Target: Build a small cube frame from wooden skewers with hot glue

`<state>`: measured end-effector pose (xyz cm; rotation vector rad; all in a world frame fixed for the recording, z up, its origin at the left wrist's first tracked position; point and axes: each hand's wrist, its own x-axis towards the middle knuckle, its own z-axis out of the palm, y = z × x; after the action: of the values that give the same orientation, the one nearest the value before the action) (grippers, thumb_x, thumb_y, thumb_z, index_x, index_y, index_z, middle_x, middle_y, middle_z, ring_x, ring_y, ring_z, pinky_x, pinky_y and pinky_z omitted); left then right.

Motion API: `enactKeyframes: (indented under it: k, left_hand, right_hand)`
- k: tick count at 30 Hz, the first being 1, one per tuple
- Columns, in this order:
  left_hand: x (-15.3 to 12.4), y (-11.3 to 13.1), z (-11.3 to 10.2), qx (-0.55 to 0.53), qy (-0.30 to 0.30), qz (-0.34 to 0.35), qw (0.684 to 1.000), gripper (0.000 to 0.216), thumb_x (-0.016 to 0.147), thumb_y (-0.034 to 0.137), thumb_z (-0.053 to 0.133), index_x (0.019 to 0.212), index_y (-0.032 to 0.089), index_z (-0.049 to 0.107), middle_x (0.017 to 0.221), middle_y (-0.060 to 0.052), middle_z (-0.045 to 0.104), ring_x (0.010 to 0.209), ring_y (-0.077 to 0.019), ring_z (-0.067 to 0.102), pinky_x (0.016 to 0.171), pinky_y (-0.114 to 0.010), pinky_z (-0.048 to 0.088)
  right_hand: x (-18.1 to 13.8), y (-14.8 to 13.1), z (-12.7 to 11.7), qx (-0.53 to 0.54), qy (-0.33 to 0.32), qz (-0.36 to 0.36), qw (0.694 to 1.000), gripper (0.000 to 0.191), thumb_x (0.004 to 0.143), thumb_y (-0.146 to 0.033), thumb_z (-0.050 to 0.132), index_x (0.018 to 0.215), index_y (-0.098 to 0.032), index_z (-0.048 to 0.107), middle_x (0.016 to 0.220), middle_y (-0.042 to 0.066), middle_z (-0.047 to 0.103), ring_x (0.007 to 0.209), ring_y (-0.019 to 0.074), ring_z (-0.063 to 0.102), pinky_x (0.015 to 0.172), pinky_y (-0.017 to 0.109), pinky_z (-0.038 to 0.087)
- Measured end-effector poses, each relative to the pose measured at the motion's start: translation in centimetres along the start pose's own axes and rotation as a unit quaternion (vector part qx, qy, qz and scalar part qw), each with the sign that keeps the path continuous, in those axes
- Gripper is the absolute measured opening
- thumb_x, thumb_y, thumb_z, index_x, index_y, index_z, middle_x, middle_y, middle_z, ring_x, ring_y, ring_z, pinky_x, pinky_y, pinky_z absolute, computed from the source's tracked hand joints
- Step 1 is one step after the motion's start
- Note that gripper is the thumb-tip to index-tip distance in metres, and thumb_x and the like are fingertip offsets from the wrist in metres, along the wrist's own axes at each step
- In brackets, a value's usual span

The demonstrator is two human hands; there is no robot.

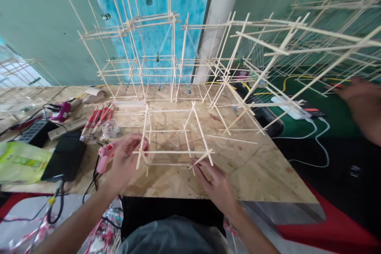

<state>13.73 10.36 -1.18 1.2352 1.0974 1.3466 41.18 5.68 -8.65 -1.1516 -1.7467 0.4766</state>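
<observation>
A small box-shaped frame of thin wooden sticks (pixel 174 152) stands on the wooden board table in front of me. My left hand (pixel 126 154) is closed on its left side, with the fingers partly behind the upright sticks. At the lower right corner, my right hand (pixel 212 178) pinches the frame between thumb and fingers. A pink glue gun (pixel 104 156) lies just left of my left hand. One loose stick (pixel 232 139) rests on the board right of the frame.
Tall stick structures (pixel 131 27) with hanging marbles rise behind. Red-wrapped stick bundles (pixel 97 118), a black box (pixel 65 154) and a yellow-green packet (pixel 25 162) lie left. At right are a white power strip (pixel 290 107) and another person's hand (pixel 361 103). Cables hang off the front edge.
</observation>
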Motion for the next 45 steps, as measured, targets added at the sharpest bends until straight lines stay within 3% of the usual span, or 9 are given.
enactKeyframes:
  k: [6, 14, 23, 32, 45]
  left_hand:
    - [0.1, -0.1, -0.1, -0.003, 0.025, 0.001, 1.0, 0.02, 0.079, 0.031, 0.084, 0.087, 0.019, 0.071, 0.075, 0.001, 0.068, 0.067, -0.0123, 0.06, 0.062, -0.02, 0.049]
    - [-0.2, -0.4, -0.5, -0.003, 0.035, 0.015, 0.999, 0.017, 0.082, 0.033, 0.083, 0.088, 0.02, 0.073, 0.077, 0.0, 0.069, 0.068, -0.0137, 0.063, 0.064, -0.022, 0.052]
    - [-0.4, 0.0, -0.9, 0.016, 0.071, 0.009, 0.997, 0.028, 0.082, 0.044, 0.083, 0.09, 0.02, 0.072, 0.079, -0.001, 0.07, 0.072, -0.0153, 0.065, 0.064, -0.023, 0.052]
    - [-0.5, -1.0, -1.0, -0.003, 0.047, 0.004, 0.999, 0.02, 0.082, 0.033, 0.084, 0.091, 0.021, 0.071, 0.084, -0.001, 0.07, 0.075, -0.0148, 0.066, 0.067, -0.022, 0.055]
    - [-0.2, -0.5, 0.0, -0.032, 0.051, 0.014, 0.998, 0.02, 0.073, 0.029, 0.087, 0.086, 0.02, 0.074, 0.079, -0.001, 0.072, 0.068, -0.0146, 0.066, 0.062, -0.023, 0.055]
  right_hand:
    - [0.1, -0.1, 0.0, -0.001, -0.001, -0.006, 1.0, 0.02, 0.1, -0.018, 0.061, 0.115, -0.03, 0.07, 0.097, 0.002, 0.078, 0.094, 0.021, 0.076, 0.083, 0.031, 0.06]
    - [0.2, -0.4, -0.1, -0.005, -0.004, -0.005, 1.0, 0.022, 0.101, -0.019, 0.06, 0.118, -0.03, 0.069, 0.101, 0.003, 0.078, 0.095, 0.0215, 0.076, 0.084, 0.032, 0.061]
    - [0.4, -0.6, -0.2, -0.017, -0.011, 0.007, 1.0, 0.016, 0.102, -0.023, 0.058, 0.111, -0.028, 0.07, 0.095, 0.004, 0.078, 0.09, 0.0228, 0.076, 0.082, 0.035, 0.062]
    - [0.4, -0.6, -0.2, -0.008, -0.004, 0.002, 1.0, 0.014, 0.101, -0.021, 0.061, 0.11, -0.028, 0.068, 0.098, 0.003, 0.078, 0.091, 0.0218, 0.076, 0.082, 0.034, 0.062]
    - [0.2, -0.2, -0.1, -0.011, -0.005, 0.001, 1.0, 0.013, 0.101, -0.023, 0.06, 0.109, -0.029, 0.069, 0.099, 0.004, 0.08, 0.093, 0.0236, 0.077, 0.082, 0.036, 0.063]
